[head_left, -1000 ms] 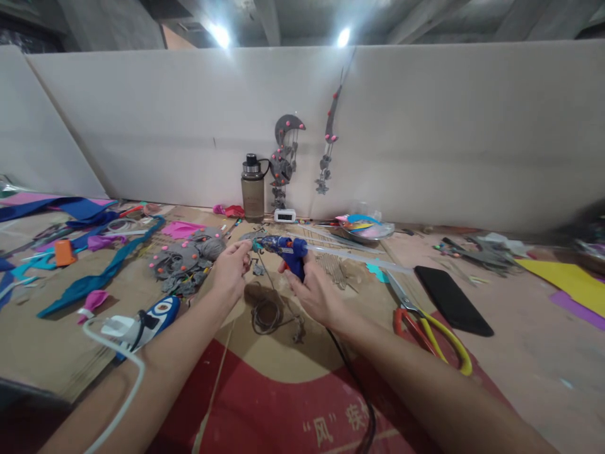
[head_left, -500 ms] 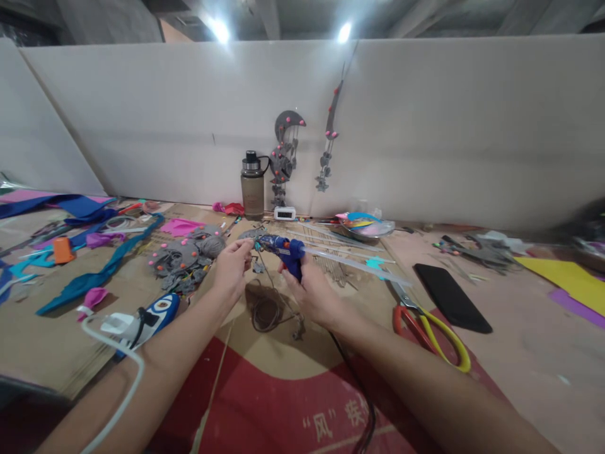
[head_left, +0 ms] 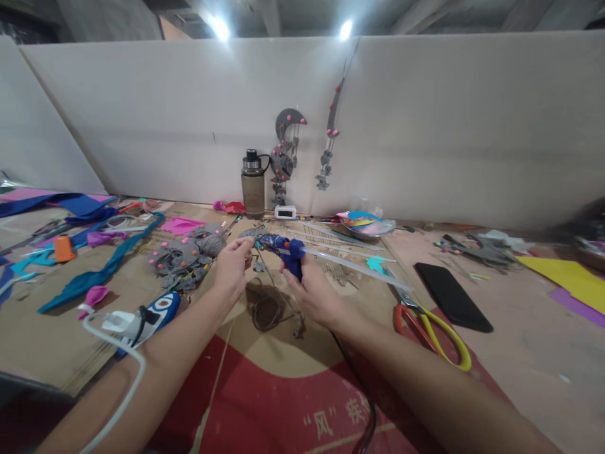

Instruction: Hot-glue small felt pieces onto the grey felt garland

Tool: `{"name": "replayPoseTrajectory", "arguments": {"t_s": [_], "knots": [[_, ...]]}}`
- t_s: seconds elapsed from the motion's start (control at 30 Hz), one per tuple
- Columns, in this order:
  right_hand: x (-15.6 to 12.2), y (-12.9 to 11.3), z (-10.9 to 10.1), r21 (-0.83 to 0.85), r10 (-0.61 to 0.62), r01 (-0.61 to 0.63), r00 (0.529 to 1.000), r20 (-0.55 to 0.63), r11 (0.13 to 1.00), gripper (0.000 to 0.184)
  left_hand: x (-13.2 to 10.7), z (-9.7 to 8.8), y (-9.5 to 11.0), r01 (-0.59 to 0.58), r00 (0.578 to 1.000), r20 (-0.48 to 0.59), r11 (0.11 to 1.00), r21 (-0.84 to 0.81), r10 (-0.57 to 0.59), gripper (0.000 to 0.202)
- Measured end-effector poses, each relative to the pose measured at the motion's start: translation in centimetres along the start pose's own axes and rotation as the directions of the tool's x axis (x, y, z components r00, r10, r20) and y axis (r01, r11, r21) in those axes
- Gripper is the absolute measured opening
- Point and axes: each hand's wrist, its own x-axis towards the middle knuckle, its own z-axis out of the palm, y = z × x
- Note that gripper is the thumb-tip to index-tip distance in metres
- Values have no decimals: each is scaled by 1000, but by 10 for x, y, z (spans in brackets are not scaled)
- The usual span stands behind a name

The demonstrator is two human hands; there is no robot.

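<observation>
My right hand (head_left: 312, 287) is wrapped round the handle of a blue hot glue gun (head_left: 293, 251). A long clear glue stick (head_left: 350, 265) sticks out of its back, and its nozzle points left. At the nozzle tip, my left hand (head_left: 234, 265) pinches with thumb and fingers where the upper end of a thin grey cord (head_left: 269, 271) reaches; any small piece between the fingertips is hidden. The cord drops to a loose coil (head_left: 265, 313) on the cardboard (head_left: 283, 359), with small grey felt shapes (head_left: 299, 325) at its end.
Left lie a grey felt piece with pink balls (head_left: 177, 255), a blue-white power strip (head_left: 163, 309) and coloured scraps. Right are scissors (head_left: 444, 337), a black phone (head_left: 451, 296) and yellow sheet (head_left: 562, 274). A bottle (head_left: 254, 192) and white clock (head_left: 285, 212) stand before the panel (head_left: 425, 126).
Almost nothing differs. Both hands stay in place at the nozzle, and the view has shifted very slightly.
</observation>
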Motion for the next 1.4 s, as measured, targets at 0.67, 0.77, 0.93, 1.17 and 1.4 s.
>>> {"name": "replayPoseTrajectory", "arguments": {"t_s": [0.67,0.77,0.93,1.17,1.4], "knots": [[0,5,3,-22,-76,75,995,-60,997,20,0,0,1,6,1000,-22,1000,15,-5,26],[0,7,5,-22,-82,81,994,-67,996,21,0,-1,0,15,1000,-11,1000,9,-15,26],[1,8,6,20,-47,48,997,-69,999,21,-2,0,1,7,1000,3,1000,-1,-7,25],[1,0,-3,224,62,-55,998,-27,973,18,1,-4,4,17,1000,-3,999,-45,-17,21],[27,36,-25,191,407,-399,914,1,897,23,7,-7,3,45,999,-24,991,-123,-49,20]]}}
